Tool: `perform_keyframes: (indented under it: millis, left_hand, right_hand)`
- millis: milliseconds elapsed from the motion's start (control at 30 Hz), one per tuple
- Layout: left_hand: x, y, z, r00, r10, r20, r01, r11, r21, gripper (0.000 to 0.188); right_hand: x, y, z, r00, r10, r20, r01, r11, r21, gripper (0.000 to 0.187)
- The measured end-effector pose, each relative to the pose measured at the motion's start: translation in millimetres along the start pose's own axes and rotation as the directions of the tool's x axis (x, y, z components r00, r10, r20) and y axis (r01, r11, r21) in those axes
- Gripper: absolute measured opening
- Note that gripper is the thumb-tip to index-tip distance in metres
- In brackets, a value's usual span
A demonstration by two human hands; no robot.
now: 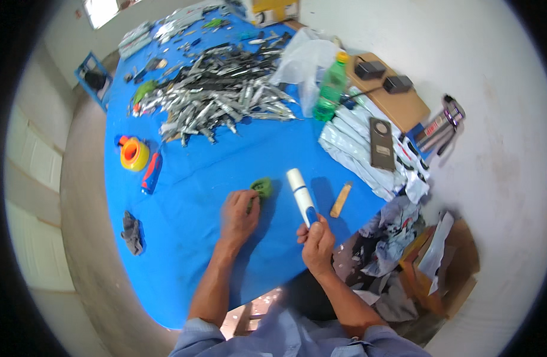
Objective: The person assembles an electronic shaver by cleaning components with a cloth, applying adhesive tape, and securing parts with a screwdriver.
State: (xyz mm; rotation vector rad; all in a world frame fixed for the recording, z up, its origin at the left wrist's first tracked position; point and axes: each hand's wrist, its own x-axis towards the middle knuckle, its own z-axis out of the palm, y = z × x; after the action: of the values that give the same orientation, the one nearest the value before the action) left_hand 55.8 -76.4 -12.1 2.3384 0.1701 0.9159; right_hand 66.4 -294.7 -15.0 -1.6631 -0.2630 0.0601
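My right hand [318, 244] is closed round the lower end of a thick white and blue pen-shaped tube [300, 191], its white end tilted up and away from me. To its left, my left hand [240, 217] has its fingers curled on a crumpled green cloth [261, 187] over the blue table cover [202, 166]. Part of the cloth is hidden by the fingers. A short tan strip [341, 199] lies just right of the tube.
A large heap of metal pieces [220, 95] covers the table's far middle. At left lie a yellow tape roll [134, 154], a red-and-blue handle [152, 174] and a grey rag [131, 232]. Rightward are a green bottle [331, 89], plastic bags [357, 146] and a cardboard box [461, 268] below.
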Motion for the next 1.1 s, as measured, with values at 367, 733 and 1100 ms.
perform_keyframes:
  millis: [367,733,1100]
  left_hand:
    - [-1,91,-29,0.976,-0.214,-0.042,0.207,0.970,-0.125,0.013]
    - [-74,203,-29,0.996,0.079,-0.030,-0.081,0.995,-0.062,0.015]
    - [-61,170,-24,0.993,0.005,-0.120,0.007,0.995,0.100,0.010]
  right_hand:
    - [8,0,-3,0.995,-0.092,-0.047,0.091,0.995,-0.031,0.045]
    - [-44,-44,-53,0.982,0.016,0.188,-0.089,0.918,0.386,0.034]
    - [-130,-56,-92,0.902,0.326,0.283,-0.431,0.716,0.549,0.034]
